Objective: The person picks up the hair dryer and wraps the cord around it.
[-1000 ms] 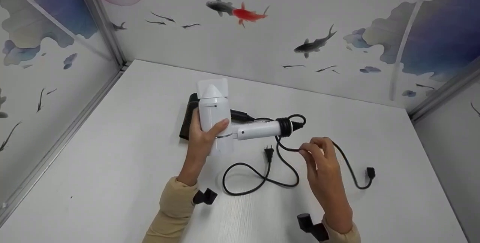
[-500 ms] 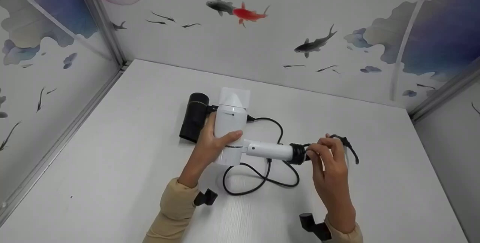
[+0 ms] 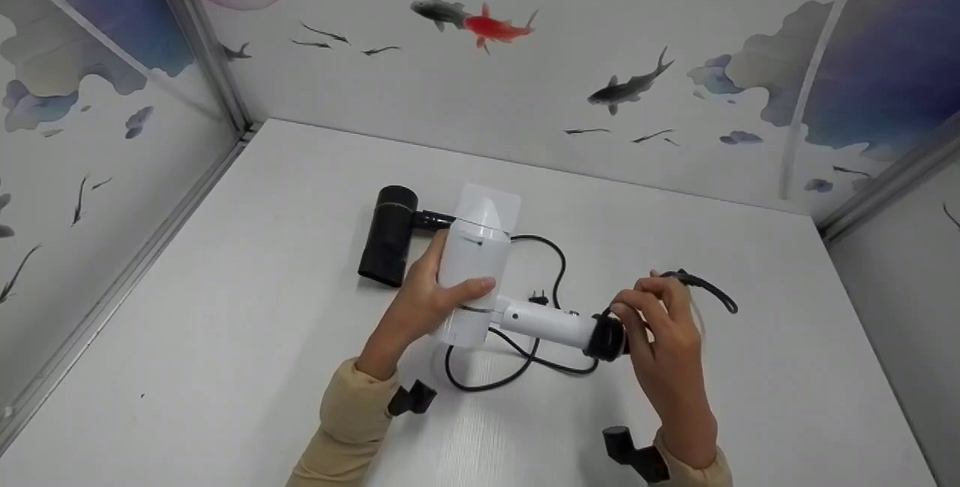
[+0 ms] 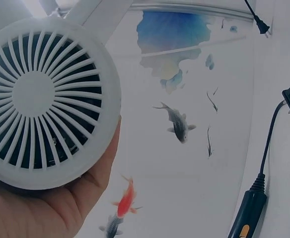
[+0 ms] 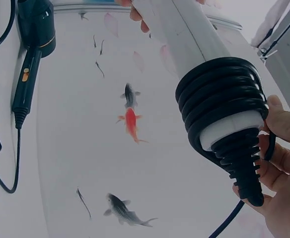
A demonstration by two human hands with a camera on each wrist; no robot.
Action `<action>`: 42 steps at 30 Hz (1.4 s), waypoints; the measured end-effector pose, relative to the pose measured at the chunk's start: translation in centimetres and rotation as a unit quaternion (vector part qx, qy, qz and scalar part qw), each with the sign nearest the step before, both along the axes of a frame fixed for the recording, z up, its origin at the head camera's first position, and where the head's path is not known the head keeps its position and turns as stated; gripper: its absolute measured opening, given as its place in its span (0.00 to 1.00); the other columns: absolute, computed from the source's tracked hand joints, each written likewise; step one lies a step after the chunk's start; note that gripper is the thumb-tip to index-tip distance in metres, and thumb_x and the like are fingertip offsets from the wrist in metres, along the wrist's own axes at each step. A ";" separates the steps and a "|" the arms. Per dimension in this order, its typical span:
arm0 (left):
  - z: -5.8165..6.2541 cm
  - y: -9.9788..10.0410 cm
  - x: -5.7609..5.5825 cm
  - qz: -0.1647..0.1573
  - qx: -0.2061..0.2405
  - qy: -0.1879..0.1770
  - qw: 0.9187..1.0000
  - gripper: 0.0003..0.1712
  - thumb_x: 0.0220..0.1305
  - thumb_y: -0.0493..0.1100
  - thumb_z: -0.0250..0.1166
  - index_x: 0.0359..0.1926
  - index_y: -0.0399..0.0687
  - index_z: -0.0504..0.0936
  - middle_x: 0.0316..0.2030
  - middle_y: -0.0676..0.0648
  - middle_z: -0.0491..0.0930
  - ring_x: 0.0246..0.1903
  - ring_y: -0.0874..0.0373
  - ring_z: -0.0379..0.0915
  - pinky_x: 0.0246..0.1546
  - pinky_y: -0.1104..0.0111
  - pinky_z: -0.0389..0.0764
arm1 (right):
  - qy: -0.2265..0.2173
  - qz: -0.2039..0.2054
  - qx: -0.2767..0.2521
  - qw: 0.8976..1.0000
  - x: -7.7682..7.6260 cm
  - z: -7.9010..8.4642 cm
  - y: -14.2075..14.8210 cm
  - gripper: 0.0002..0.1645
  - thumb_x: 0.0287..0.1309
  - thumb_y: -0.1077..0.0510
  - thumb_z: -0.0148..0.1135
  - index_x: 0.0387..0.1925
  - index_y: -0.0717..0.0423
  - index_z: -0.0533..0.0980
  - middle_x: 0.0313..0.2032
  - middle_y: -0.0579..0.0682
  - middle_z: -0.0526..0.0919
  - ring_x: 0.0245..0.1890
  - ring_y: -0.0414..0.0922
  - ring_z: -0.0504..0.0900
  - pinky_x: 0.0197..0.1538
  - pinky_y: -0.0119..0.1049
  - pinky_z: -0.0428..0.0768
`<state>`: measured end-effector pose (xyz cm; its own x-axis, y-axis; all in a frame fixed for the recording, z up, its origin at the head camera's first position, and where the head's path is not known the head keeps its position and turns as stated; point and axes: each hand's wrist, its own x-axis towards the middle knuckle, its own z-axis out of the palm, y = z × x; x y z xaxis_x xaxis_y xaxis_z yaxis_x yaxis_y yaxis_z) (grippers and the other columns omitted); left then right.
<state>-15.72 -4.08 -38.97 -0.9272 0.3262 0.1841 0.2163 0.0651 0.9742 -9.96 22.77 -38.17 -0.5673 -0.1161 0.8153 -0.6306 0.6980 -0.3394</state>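
My left hand (image 3: 424,307) grips the barrel of a white hair dryer (image 3: 472,262), held up over the table with its flat nozzle pointing away. In the left wrist view its slotted rear grille (image 4: 33,94) faces the camera. Black cord is wound in several turns (image 5: 219,94) around the end of its handle (image 3: 551,324). Beside that end, my right hand (image 3: 667,359) pinches the cord between thumb and fingers. A loose cord end (image 3: 712,292) sticks out beyond the right hand. The fingertips are partly hidden in the right wrist view.
A black hair dryer (image 3: 386,235) lies on the white table (image 3: 225,284) behind the white one, partly covered by it. Its black cord (image 3: 487,388) loops across the table, with a two-pin plug (image 3: 538,298). Printed walls (image 3: 525,97) enclose the back and sides.
The white hair dryer has moved right and nearer, its handle end dropping lower, which uncovers the black dryer. The cord in my right hand has drawn close to the handle end.
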 end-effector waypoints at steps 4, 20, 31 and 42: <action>0.1 -0.1 0.1 -0.014 0.000 0.004 1.000 0.41 0.52 0.50 0.67 0.64 0.47 0.59 0.43 0.40 0.76 0.39 0.52 0.75 0.36 0.61 0.80 | -0.004 0.030 0.004 1.000 0.0 0.0 0.3 0.17 0.62 0.51 0.52 0.29 0.59 0.78 0.35 0.56 0.72 0.39 0.43 0.73 0.62 0.31 0.68; 0.3 -0.6 0.2 -0.090 0.051 -0.008 0.995 0.44 0.49 0.49 0.68 0.66 0.46 0.60 0.41 0.43 0.76 0.37 0.54 0.75 0.35 0.60 0.80 | -0.184 0.217 -0.004 0.959 0.0 -0.5 2.5 0.09 0.47 0.68 0.65 0.31 0.54 0.81 0.33 0.47 0.79 0.40 0.37 0.76 0.47 0.22 0.71; 0.2 -0.6 0.0 -0.016 0.161 -0.066 0.985 0.41 0.50 0.47 0.63 0.65 0.44 0.59 0.42 0.46 0.73 0.38 0.56 0.73 0.38 0.62 0.77 | -0.242 0.082 -0.015 0.967 0.0 -0.3 0.7 0.15 0.55 0.75 0.55 0.25 0.53 0.76 0.22 0.41 0.75 0.22 0.32 0.68 0.25 0.27 0.68; 0.0 -0.1 -0.3 0.094 0.203 -0.059 0.973 0.36 0.54 0.45 0.60 0.63 0.46 0.59 0.43 0.44 0.72 0.38 0.54 0.73 0.37 0.63 0.76 | -0.278 0.011 0.084 0.957 -0.1 -0.8 -1.2 0.12 0.59 0.67 0.58 0.44 0.58 0.79 0.34 0.43 0.82 0.28 0.32 0.73 0.31 0.28 0.76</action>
<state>-16.00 -4.17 -38.97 -0.9860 0.0709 0.1511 0.1230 -0.3034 0.9449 -10.03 21.58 -38.98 -0.9040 -0.2351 0.3571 -0.3998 0.7608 -0.5112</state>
